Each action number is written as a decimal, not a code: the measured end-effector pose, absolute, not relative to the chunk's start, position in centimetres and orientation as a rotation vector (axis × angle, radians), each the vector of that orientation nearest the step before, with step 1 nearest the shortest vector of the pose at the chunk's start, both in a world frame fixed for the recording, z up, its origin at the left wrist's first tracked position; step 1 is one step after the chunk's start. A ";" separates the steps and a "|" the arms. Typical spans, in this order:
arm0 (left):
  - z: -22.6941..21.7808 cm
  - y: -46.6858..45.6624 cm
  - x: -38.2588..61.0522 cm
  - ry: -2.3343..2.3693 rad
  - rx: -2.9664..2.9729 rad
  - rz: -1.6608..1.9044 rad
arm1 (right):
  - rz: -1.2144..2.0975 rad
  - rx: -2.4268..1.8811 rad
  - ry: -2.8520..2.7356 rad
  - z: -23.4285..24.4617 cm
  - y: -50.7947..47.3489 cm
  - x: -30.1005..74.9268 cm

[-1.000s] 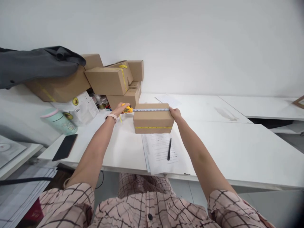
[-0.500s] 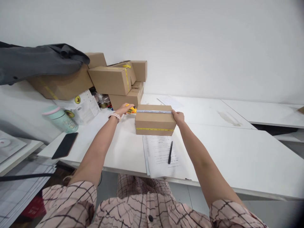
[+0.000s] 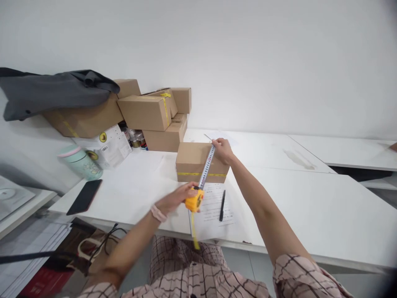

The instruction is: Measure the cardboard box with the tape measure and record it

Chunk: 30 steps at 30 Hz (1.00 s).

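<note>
My left hand (image 3: 177,196) is closed round a yellow tape measure (image 3: 194,201), held low over the papers in front of the box. Its blade (image 3: 206,169) is pulled out and slants up to my right hand (image 3: 223,149), which pinches it near the far end. A yellow strap hangs below the case. Behind the blade, a brown cardboard box (image 3: 189,155) with a yellow band along its front lies on the table; my right hand is above its back right part. Printed papers (image 3: 214,225) with a black pen (image 3: 222,205) lie nearest me.
Several cardboard boxes (image 3: 144,111) are stacked at the back left, a dark grey bag (image 3: 62,93) on top. A mint tumbler (image 3: 81,162) leans by a white avocado-print box (image 3: 113,145). A black phone (image 3: 84,197) lies at the table's left edge.
My left hand has swung the tape measure from the box's left end towards me. The blade, formerly flat along the box top, now slants across its front. My right hand has moved slightly left.
</note>
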<state>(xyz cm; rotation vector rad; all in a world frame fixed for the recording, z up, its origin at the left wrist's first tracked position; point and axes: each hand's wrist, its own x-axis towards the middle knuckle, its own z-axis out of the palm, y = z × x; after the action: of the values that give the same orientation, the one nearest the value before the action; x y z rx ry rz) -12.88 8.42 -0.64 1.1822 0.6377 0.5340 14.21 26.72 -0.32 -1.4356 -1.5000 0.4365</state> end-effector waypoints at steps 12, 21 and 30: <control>-0.4 11.8 -5.2 0.796 0.885 0.797 | 0.423 -1.881 -1.593 1.0 31.6 11.1; -0.5 12.0 -4.7 0.814 0.863 0.790 | 0.485 -1.882 -1.611 1.1 30.5 11.1; -0.3 11.5 -4.9 0.823 0.956 0.804 | 0.585 -1.714 -1.506 1.3 30.3 11.7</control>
<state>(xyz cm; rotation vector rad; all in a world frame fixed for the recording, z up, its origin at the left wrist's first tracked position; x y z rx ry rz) -4.90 11.52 -0.33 0.9556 0.8228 0.8042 11.73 30.34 1.29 -1.7145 -1.5062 0.5850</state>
